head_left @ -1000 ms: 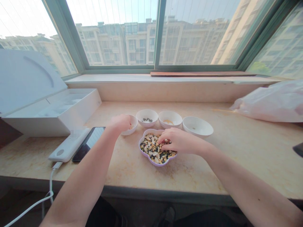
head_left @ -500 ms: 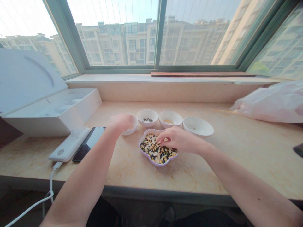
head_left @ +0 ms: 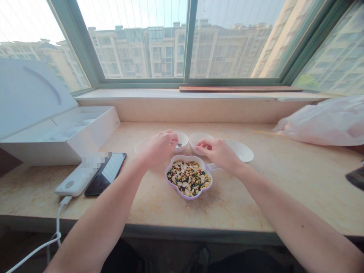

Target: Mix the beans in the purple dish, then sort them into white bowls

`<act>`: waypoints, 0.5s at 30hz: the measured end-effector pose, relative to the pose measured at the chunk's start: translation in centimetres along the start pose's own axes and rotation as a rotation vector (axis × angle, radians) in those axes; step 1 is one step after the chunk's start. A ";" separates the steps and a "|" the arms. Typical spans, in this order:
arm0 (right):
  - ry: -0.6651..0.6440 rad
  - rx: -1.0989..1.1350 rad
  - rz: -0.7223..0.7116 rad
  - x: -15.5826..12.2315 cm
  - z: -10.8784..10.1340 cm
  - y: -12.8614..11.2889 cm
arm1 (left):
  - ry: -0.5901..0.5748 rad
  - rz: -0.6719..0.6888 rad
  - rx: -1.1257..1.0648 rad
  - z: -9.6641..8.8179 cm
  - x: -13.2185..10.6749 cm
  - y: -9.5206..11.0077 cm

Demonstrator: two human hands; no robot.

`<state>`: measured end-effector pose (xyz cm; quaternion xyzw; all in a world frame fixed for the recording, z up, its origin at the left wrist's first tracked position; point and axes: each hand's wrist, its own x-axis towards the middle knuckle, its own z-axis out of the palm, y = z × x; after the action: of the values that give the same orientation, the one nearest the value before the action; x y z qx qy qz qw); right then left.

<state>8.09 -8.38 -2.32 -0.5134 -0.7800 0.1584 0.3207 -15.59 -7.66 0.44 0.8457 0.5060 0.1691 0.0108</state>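
Moved to the two middle white bowls (head_left: 200, 137): left hand (head_left: 163, 145) and right hand (head_left: 214, 150), whose grasp we cannot tell; counter (head_left: 159, 208) separates the purple dish (head_left: 190, 197) from the near edge (head_left: 199, 228).

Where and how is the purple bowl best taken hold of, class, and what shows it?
Probably grip the purple bowl by the left and right lobes of its wall, coming from both sides at once. It stands upright and open, holding a loose mix, so a level, two-sided hold should spill least. Some white bowls stand close behind it, making the far side a tighter approach.
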 end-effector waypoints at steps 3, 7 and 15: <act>0.068 -0.046 0.033 0.5 -0.3 0.8 | -0.214 0.201 -0.132 0.5 -0.4 1.9; 0.104 -0.113 0.032 0.8 -0.4 1.6 | -0.412 0.323 -0.158 1.0 -0.9 3.5; 0.088 -0.163 -0.069 1.1 -0.1 2.5 | -0.526 0.328 -0.164 1.8 -0.7 4.1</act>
<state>9.62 -6.33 -3.38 -0.5170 -0.7928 0.0606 0.3171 -11.85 -9.96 -0.64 0.9271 0.3274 -0.0153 0.1819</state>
